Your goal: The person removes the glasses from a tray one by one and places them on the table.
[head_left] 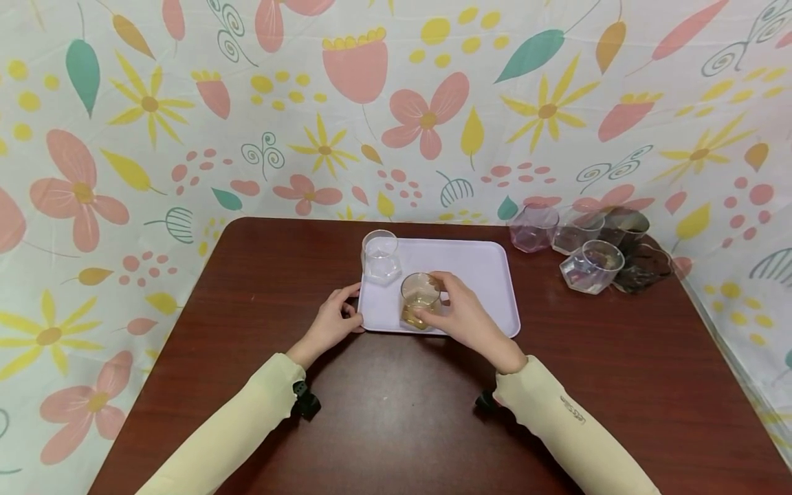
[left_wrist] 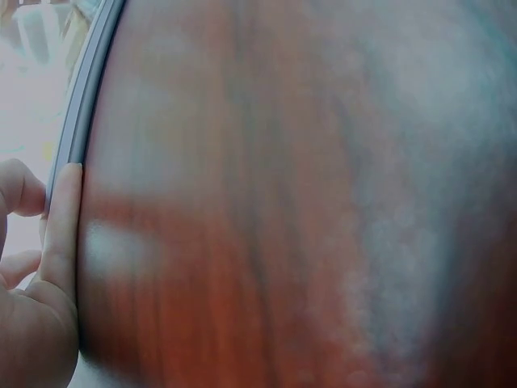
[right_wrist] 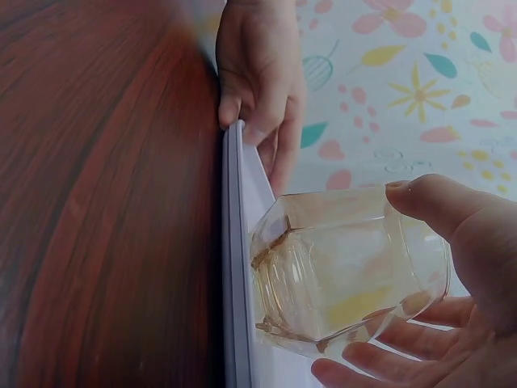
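My right hand point(head_left: 467, 316) holds an amber-tinted glass point(head_left: 420, 292) between thumb and fingers at the front of a pale lilac tray point(head_left: 473, 258). In the right wrist view the amber glass point(right_wrist: 339, 267) shows a faceted base at or just over the tray's surface; contact there is hard to tell. At the tray's front left corner, my left hand point(head_left: 331, 320) grips the rim, its thumb along the outer side in the left wrist view. A clear glass point(head_left: 381, 265) stands upright at the tray's back left.
Right of the tray, several glasses stand grouped on the brown table point(head_left: 383, 412): a pinkish one point(head_left: 533, 230), an iridescent clear one point(head_left: 588, 269), a dark one point(head_left: 643, 268) and others behind. A flower-patterned cloth point(head_left: 247, 96) hangs behind the table.
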Demonstrator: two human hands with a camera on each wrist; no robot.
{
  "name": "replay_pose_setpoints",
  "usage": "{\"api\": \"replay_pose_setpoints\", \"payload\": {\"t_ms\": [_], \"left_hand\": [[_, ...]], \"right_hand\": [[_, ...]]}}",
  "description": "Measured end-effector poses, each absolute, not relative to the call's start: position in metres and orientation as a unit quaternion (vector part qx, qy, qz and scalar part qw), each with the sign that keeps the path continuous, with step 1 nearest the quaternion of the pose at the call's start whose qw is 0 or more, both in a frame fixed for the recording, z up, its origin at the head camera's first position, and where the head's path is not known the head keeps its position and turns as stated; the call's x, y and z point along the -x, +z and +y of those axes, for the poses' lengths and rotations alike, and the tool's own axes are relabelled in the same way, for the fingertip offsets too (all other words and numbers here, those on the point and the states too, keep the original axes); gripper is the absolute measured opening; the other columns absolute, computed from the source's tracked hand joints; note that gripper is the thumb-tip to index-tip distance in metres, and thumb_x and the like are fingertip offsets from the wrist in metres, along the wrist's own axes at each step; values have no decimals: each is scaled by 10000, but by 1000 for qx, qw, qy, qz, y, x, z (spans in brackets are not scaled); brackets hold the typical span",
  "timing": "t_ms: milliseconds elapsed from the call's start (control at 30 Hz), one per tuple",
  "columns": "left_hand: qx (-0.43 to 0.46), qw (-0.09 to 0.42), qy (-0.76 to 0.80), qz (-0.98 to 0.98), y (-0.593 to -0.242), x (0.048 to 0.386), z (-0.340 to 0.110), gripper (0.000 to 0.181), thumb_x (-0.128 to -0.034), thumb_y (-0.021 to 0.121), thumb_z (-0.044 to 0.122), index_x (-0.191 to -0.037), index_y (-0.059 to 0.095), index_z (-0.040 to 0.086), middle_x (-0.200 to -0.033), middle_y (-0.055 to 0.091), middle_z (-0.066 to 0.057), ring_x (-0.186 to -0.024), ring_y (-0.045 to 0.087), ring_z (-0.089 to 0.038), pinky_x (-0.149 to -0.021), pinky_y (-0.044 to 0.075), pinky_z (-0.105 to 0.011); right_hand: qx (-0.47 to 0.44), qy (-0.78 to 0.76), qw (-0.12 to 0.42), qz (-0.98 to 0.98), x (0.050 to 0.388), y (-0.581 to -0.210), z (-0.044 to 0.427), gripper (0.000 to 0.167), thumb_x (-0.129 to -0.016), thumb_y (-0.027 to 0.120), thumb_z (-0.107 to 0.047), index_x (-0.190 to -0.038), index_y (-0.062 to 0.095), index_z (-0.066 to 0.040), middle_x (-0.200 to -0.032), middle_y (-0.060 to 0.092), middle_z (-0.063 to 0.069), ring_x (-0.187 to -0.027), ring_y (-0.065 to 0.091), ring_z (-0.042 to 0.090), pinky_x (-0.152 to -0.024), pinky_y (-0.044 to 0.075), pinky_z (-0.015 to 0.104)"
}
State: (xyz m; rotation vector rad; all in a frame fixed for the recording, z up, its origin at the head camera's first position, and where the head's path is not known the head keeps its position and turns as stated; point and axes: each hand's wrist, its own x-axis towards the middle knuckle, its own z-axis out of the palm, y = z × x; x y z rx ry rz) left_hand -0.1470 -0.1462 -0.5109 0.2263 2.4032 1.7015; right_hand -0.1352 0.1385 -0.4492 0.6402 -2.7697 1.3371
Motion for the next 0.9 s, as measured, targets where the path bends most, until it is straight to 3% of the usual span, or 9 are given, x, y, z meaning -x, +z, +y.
{"api": "replay_pose_setpoints", "payload": {"t_ms": [533,900], "left_hand": [[-75,94,570,813,-511,147,-146,687,-846,591,-92,-1518,494,17,-1348,513,-214,-834,579,-165,-666,681,-307],[-75,97,570,812,-511,147,-146,679,-857,593,-92,-1519,491,18,-1345,512,-212,-843,578,-170,-671,681,-306]], "right_hand": [[-137,421,10,-896,127,-440,194,719,-894,828,-221,-1443,464,67,-1313,599,267,-1248,586,405,-1002,595,559],[-97,407,56,-907,127,-431,232,691,-903,816,-174,-1431,452,85,-1298,574,289,-1205,592,430,-961,598,600]]}}
